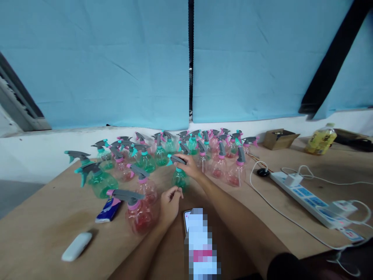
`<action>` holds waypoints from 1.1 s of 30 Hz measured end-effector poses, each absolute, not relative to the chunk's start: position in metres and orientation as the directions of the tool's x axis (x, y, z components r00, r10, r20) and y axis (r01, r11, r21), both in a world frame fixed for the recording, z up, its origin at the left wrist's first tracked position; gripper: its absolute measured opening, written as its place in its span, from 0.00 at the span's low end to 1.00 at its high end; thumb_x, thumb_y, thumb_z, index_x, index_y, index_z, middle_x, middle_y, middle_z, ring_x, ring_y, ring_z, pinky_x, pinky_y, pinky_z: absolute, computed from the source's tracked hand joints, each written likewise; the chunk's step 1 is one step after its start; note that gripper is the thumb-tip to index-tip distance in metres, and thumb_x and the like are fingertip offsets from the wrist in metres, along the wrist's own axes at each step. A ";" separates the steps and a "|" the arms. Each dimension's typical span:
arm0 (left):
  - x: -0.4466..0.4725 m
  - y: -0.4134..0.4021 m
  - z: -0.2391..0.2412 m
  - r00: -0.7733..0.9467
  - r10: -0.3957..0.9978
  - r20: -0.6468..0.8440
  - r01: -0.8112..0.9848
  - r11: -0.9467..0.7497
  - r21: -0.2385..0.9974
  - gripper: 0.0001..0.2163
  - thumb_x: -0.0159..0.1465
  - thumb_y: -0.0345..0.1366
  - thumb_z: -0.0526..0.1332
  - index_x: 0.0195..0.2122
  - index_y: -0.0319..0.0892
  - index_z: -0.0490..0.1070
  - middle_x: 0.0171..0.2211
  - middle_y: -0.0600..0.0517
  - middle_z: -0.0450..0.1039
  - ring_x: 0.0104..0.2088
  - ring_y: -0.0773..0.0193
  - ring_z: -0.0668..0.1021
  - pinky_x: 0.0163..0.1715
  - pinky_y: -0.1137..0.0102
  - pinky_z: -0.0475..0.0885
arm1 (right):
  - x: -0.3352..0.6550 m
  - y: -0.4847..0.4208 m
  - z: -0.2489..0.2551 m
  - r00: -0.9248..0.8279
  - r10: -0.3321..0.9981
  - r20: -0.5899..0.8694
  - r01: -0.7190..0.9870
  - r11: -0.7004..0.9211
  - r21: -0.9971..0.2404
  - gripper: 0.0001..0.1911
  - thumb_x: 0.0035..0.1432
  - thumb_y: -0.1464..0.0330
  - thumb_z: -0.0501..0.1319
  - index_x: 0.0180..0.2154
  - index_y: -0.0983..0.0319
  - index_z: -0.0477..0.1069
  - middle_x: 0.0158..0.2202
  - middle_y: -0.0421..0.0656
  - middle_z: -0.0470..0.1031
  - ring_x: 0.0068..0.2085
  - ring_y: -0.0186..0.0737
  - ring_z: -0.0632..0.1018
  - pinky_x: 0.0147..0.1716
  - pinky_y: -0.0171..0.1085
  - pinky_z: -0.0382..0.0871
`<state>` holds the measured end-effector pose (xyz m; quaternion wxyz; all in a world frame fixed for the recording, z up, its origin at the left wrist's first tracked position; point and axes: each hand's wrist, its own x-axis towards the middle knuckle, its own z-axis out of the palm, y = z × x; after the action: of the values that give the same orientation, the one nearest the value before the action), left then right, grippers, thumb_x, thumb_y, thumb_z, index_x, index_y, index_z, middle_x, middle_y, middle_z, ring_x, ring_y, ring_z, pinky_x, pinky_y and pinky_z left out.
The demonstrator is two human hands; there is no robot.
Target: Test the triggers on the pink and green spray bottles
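Observation:
My right hand (188, 166) is closed around the grey and teal spray head of a green spray bottle (180, 179), which stands upright on the table. Just in front of that bottle is my left hand (170, 204), its fingers curled in, with nothing visible in them. A pink spray bottle (140, 217) stands left of my left forearm. Behind it is another pink spray bottle (147, 190). Several more pink and green bottles with grey triggers are grouped beyond my hands, among them a clear pink one (235, 175) at the right.
A phone (187, 221) lies between my forearms, partly covered by a pixelated patch. At left are a blue packet (107, 210) and a white oblong case (76, 246). A power strip (309, 200) with cables, a small cardboard box (279, 139) and a yellow-labelled bottle (320, 140) occupy the right.

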<state>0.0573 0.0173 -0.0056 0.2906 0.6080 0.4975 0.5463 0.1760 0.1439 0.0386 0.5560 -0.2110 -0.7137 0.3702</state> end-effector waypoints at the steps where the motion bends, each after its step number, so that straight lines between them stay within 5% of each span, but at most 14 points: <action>1: 0.057 0.018 -0.006 -0.106 0.922 0.371 0.276 -0.331 0.902 0.16 0.60 0.41 0.55 0.17 0.44 0.62 0.16 0.58 0.58 0.20 0.67 0.64 0.24 0.72 0.57 | 0.178 0.144 0.036 -0.314 0.717 0.622 -0.137 0.615 -0.777 0.17 0.54 0.60 0.64 0.43 0.62 0.76 0.33 0.39 0.73 0.33 0.35 0.71 0.34 0.34 0.63; 18: 0.056 0.030 -0.015 -0.188 0.943 0.275 0.190 -0.240 0.952 0.14 0.60 0.43 0.55 0.19 0.44 0.62 0.14 0.60 0.54 0.17 0.68 0.60 0.19 0.73 0.53 | 0.183 0.118 0.038 -0.464 0.740 0.487 -0.163 0.469 -0.868 0.17 0.47 0.71 0.57 0.39 0.59 0.78 0.33 0.39 0.77 0.37 0.38 0.75 0.43 0.38 0.68; 24: 0.055 0.032 -0.018 -0.183 0.950 0.255 0.177 -0.223 0.959 0.14 0.60 0.44 0.55 0.19 0.44 0.63 0.13 0.60 0.52 0.16 0.69 0.59 0.18 0.74 0.51 | 0.187 0.115 0.039 -0.501 0.759 0.417 -0.209 0.362 -0.909 0.11 0.45 0.69 0.58 0.31 0.60 0.77 0.27 0.41 0.76 0.32 0.39 0.76 0.37 0.37 0.69; 33: 0.057 0.033 -0.019 -0.130 0.964 0.233 0.134 -0.216 0.967 0.14 0.60 0.41 0.56 0.19 0.43 0.64 0.12 0.62 0.53 0.15 0.71 0.58 0.18 0.74 0.51 | 0.192 0.111 0.038 -0.525 0.743 0.416 -0.272 0.317 -0.909 0.13 0.44 0.68 0.58 0.34 0.59 0.77 0.27 0.39 0.76 0.27 0.36 0.75 0.35 0.37 0.69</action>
<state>0.0565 0.0330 -0.0189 0.3718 0.5446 0.5039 0.5579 0.1915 0.1108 0.0379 0.4550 -0.1751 -0.6717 0.5577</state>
